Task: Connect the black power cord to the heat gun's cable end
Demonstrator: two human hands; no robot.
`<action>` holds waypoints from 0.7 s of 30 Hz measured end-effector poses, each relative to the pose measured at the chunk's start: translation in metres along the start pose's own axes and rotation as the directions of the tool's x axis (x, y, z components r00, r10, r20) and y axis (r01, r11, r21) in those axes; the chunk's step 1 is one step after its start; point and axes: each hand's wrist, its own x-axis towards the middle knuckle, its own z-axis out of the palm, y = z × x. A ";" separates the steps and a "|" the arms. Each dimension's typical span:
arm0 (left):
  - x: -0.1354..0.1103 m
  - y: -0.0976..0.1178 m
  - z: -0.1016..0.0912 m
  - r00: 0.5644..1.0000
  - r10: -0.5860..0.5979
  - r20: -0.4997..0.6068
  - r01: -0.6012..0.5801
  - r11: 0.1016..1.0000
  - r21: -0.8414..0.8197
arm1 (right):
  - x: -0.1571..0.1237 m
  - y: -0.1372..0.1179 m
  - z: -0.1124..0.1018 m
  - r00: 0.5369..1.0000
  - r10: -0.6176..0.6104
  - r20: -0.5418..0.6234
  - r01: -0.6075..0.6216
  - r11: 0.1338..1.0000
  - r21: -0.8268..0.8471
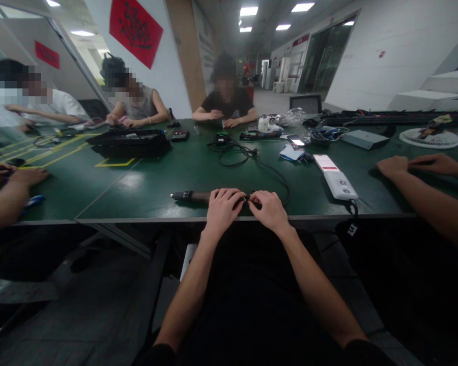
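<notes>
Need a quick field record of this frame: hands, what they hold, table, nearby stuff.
surface: green table
left hand: curled over a dark rod-shaped tool
right hand: fingertips pinching the tool's right end
cable: black, curves from beside the right hand to a loop mid-table
right of hands: white device
far left: black case
others: left neighbour's hands, right neighbour's hands, both on the table
</notes>
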 end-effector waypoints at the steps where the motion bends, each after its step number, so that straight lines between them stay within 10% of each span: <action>1: 0.000 0.000 0.000 1.000 0.002 0.000 -0.002 1.000 -0.001 | 0.000 0.000 0.000 1.000 -0.001 0.001 0.001 1.000 0.000; 21: 0.001 0.003 0.004 0.999 0.030 -0.011 -0.030 0.999 -0.030 | 0.000 -0.002 -0.002 1.000 0.001 0.018 -0.002 1.000 0.021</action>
